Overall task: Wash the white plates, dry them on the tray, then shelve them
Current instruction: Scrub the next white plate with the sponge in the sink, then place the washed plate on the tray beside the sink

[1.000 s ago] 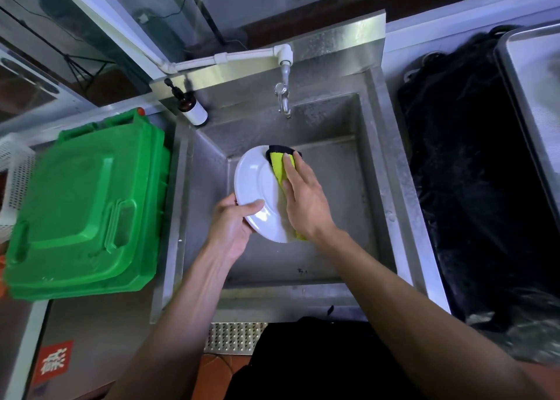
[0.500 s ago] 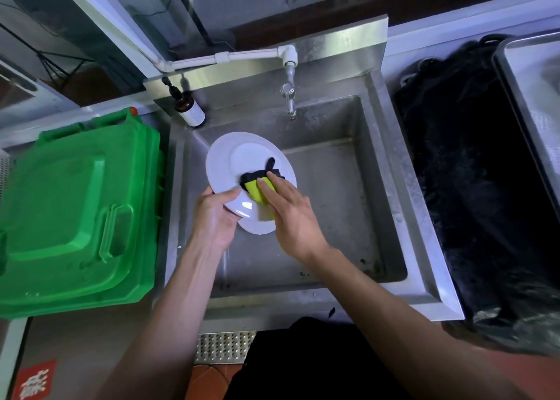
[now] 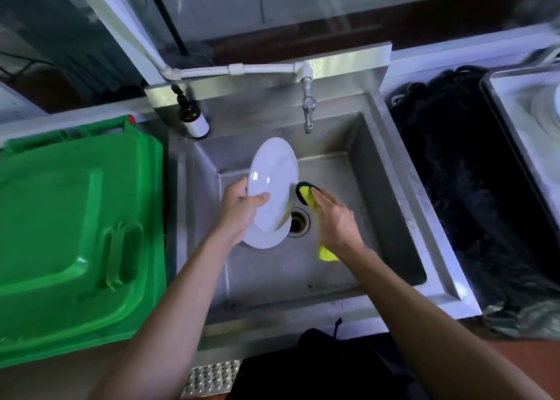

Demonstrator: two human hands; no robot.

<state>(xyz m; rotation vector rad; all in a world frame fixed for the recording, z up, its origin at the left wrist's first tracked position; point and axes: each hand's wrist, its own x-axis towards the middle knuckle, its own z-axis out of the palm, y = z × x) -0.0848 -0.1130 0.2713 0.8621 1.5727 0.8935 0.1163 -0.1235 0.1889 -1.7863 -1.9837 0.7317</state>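
Seen from above a steel sink (image 3: 403,218): white plate (image 3: 274,178) held tilted on edge over the basin's left half, just left of the drain (image 3: 298,222) and below the tap (image 3: 307,108). Left hand (image 3: 239,211) gripping the plate's lower left rim, thumb curled over the face, fingers hidden behind. Right hand (image 3: 335,218) just right of the plate, fingers laid fairly straight along a yellow and black cloth (image 3: 309,195), pressing it toward the plate's right edge; whether the thumb closes under the cloth cannot be told. A second white disc, seemingly another plate (image 3: 266,239), lying on the basin floor under the held one.

Judged stiff, glazed and breakable, moderately light, and probably slick once wet or soapy; no water visible from the tap. Best taken at the rim with thumb across the face and fingers behind, as here, kept low over the basin against a slip.

Brown pump bottle (image 3: 194,121) standing at the sink's back left corner. Green plastic bin lid (image 3: 75,233) to the left of the sink. Dark crumpled material (image 3: 472,202) along the counter to the right, and beyond it a metal tray (image 3: 512,108) at the far right edge, something pale and round on it, too blurred to name. Washing step judged under way, drying and shelving not yet begun.
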